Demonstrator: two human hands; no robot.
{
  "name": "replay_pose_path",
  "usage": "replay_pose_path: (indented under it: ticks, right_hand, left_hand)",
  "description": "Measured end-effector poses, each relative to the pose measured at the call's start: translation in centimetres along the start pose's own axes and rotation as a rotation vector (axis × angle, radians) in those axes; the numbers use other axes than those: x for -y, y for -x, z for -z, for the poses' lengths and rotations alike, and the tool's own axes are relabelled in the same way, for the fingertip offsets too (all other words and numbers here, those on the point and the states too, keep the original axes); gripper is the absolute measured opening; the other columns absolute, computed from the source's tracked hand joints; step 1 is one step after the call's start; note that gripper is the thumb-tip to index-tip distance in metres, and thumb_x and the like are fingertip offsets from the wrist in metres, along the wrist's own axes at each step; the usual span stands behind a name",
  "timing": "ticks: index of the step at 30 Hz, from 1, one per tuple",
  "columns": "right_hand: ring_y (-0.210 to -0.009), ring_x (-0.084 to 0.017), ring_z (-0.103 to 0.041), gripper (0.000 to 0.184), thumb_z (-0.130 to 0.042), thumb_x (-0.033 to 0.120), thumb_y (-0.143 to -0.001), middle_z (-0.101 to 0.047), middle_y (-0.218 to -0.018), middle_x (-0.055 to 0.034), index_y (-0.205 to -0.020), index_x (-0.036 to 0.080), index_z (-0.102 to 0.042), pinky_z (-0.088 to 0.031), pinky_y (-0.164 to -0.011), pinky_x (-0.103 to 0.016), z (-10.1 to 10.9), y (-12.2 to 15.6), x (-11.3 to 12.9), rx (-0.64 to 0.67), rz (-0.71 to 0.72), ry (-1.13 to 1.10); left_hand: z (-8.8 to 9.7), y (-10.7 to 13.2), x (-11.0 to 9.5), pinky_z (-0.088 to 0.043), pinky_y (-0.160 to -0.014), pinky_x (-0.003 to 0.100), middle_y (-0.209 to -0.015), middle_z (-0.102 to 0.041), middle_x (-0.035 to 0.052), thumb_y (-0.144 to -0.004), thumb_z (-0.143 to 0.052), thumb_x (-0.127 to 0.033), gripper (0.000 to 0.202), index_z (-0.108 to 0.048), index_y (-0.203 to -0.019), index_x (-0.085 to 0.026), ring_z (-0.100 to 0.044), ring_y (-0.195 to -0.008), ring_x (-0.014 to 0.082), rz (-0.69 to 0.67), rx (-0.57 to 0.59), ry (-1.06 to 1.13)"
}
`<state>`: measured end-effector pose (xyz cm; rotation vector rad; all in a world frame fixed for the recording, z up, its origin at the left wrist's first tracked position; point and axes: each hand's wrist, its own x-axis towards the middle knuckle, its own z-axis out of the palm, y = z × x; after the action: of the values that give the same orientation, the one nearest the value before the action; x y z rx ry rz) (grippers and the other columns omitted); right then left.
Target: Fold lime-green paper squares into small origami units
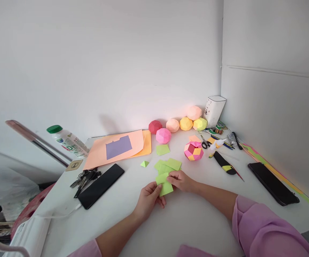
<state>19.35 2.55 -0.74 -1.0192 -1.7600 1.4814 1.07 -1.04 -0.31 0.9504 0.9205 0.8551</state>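
Observation:
Between my two hands is a light green paper square [165, 187], raised a little over the white table. My left hand [149, 198] pinches its left edge, with the thumb on top. At its upper right edge, my right hand [180, 180] grips it between thumb and fingers. Just beyond lie several loose green paper sheets [173, 164], partly overlapping. A small folded green paper piece [144, 164] rests to the left of them. Farther back is another green paper stack [162, 149].
Faceted paper balls [163, 136] line the wall; a multicoloured one [193, 151] has an opening. Scissors [205, 142], glue bottles and a cutter [223, 163] lie right, near a black phone [273, 184]. Left are another phone [101, 186], keys [85, 178], peach sheets [95, 153] and a bottle [68, 141].

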Motion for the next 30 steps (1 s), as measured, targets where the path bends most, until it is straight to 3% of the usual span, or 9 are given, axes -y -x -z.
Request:
replay_pose_path:
  ticks: [4,9,12,15,20,25,30]
  right_hand:
    - [-0.050,-0.008,-0.039,0.039,-0.046,0.048,-0.087,-0.039,-0.054,0.0055,-0.064,0.018,-0.038,-0.031,-0.047,-0.021,0.10,-0.08,-0.10,-0.035,-0.026,-0.031]
    - [-0.051,-0.008,-0.043,0.036,-0.047,0.046,-0.087,-0.042,-0.055,0.0048,-0.067,0.017,-0.040,-0.032,-0.047,-0.020,0.05,-0.01,-0.47,0.009,-0.012,-0.046]
    - [-0.051,-0.008,-0.045,0.023,-0.048,0.039,-0.087,-0.047,-0.063,0.0042,-0.088,0.016,-0.046,-0.035,-0.047,-0.020,-0.20,0.23,-0.57,0.006,0.056,-0.055]
    - [-0.053,-0.008,-0.045,0.027,-0.050,0.028,-0.085,-0.048,-0.073,0.0032,-0.107,0.019,-0.038,-0.037,-0.048,-0.020,-0.41,0.45,-0.53,-0.063,0.219,-0.005]
    - [-0.061,-0.009,-0.044,0.022,-0.055,0.018,-0.073,-0.046,-0.087,-0.0041,-0.095,0.018,-0.050,-0.037,-0.046,-0.019,-0.46,0.45,-0.47,-0.014,0.481,0.204]
    - [-0.055,-0.008,-0.040,0.014,-0.061,0.025,-0.075,-0.044,-0.081,-0.0035,-0.086,0.016,-0.059,-0.039,-0.045,-0.021,-0.50,0.07,-0.62,-0.043,0.516,0.264]
    - [-0.056,-0.009,-0.042,0.027,-0.063,0.042,-0.077,-0.045,-0.074,-0.0022,-0.081,0.015,-0.063,-0.042,-0.048,-0.023,-0.43,-0.26,-0.87,-0.063,0.481,0.259]
  left_hand:
    - [-0.09,0.09,-0.24,-0.044,-0.036,0.023,-0.052,-0.060,-0.0014,-0.074,-0.061,-0.051,0.037,-0.050,-0.067,-0.016,-0.056,-0.038,0.0122,0.048,-0.012,-0.026]
    - [-0.11,0.30,-0.56,-0.046,-0.037,0.023,-0.063,-0.063,0.0003,-0.077,-0.059,-0.049,0.034,-0.052,-0.075,-0.016,-0.059,-0.043,0.0128,0.035,0.023,0.004]
    - [-0.13,0.30,-0.63,-0.046,-0.039,0.023,-0.065,-0.065,0.0005,-0.077,-0.060,-0.047,0.032,-0.053,-0.083,-0.016,-0.060,-0.044,0.0131,0.032,0.038,0.004]
    - [-0.16,0.19,-0.56,-0.046,-0.039,0.023,-0.062,-0.064,-0.0003,-0.077,-0.060,-0.047,0.032,-0.052,-0.080,-0.016,-0.059,-0.044,0.0126,0.024,0.001,0.032]
    - [-0.14,-0.01,-0.42,-0.046,-0.040,0.023,-0.063,-0.063,-0.0008,-0.076,-0.060,-0.048,0.033,-0.052,-0.081,-0.016,-0.058,-0.044,0.0122,0.009,-0.041,0.071]
    - [-0.11,-0.05,-0.49,-0.046,-0.039,0.023,-0.062,-0.063,-0.0009,-0.075,-0.061,-0.048,0.034,-0.051,-0.078,-0.016,-0.058,-0.043,0.0122,0.010,-0.048,0.080]
    - [-0.01,-0.15,-0.33,-0.046,-0.039,0.023,-0.060,-0.062,-0.0012,-0.075,-0.062,-0.048,0.033,-0.050,-0.079,-0.016,-0.059,-0.043,0.0127,0.018,-0.043,0.079]
